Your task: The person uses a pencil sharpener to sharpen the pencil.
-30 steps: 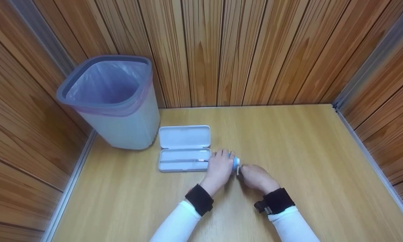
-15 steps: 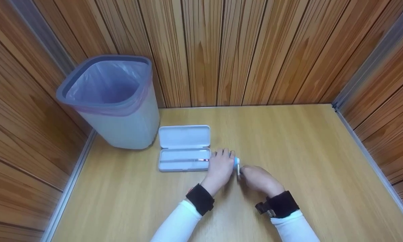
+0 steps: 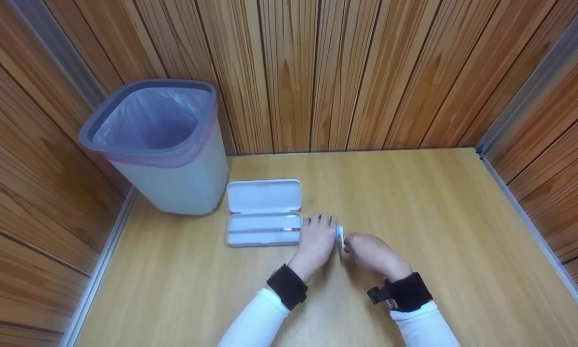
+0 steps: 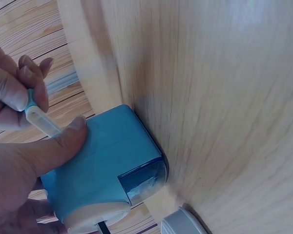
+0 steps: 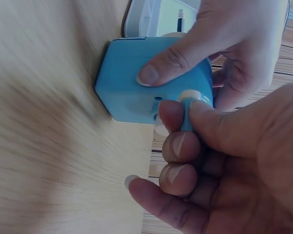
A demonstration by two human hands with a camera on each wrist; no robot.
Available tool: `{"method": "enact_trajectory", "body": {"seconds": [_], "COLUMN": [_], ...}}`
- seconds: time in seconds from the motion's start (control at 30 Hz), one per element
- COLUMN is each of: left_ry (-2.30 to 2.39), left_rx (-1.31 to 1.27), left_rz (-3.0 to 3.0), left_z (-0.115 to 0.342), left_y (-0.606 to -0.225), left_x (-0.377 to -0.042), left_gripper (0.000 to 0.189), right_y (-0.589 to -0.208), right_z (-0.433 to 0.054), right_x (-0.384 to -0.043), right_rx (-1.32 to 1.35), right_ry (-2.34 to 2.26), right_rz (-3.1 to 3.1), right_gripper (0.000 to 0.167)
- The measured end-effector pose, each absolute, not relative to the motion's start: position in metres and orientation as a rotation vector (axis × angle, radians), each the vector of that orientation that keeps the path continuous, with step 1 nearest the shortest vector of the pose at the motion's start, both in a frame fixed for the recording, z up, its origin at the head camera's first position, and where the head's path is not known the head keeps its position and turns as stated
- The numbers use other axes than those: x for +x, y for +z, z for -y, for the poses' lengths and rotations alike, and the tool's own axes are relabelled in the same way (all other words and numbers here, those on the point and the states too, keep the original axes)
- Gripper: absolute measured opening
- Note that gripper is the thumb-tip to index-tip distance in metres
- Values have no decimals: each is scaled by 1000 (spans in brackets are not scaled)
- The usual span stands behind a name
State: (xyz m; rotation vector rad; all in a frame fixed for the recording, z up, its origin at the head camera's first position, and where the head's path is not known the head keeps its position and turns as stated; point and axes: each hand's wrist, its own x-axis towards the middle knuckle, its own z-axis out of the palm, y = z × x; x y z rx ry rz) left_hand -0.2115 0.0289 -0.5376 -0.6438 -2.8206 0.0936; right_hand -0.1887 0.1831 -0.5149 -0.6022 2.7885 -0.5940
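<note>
My left hand (image 3: pixel 316 238) grips a blue crank pencil sharpener (image 4: pixel 107 146) on the table, its thumb lying along the body. A dark pencil (image 4: pixel 103 227) sticks out of the sharpener's pale front; its far end (image 5: pixel 180 20) shows over the case in the right wrist view. With my right hand (image 3: pixel 373 253) I pinch the blue knob (image 5: pixel 187 114) of the white crank arm (image 4: pixel 41 119) between thumb and index finger. In the left wrist view, a dark clear shavings drawer (image 4: pixel 144 180) sits low in the sharpener. The pencil's tip is hidden inside.
A pale pencil case (image 3: pixel 264 196) lies open just left of the sharpener, its lid folded back. Behind it at the left stands a lined waste bin (image 3: pixel 173 190). Wooden panel walls (image 3: pixel 298 72) enclose the table (image 3: pixel 414 202) at the back and both sides.
My right hand has shifted slightly right, dipping and then rising a little, and the crank arm's angle has changed with it. The left hand, sharpener and case have stayed in place.
</note>
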Motion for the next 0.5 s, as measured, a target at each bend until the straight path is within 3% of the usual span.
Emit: {"method": "enact_trajectory", "body": {"seconds": [0.5], "left_ry": [126], "left_rx": [-648], "left_rz": [2858], "left_z": [-31], "left_y": [-535], "left_x": [-211], "left_gripper": [31], "right_y": [-507], "right_z": [-185], "right_x": [-191], "right_rx": [-636], "right_ry": [-585], "right_rz": [-2804], "right_gripper": [16]}}
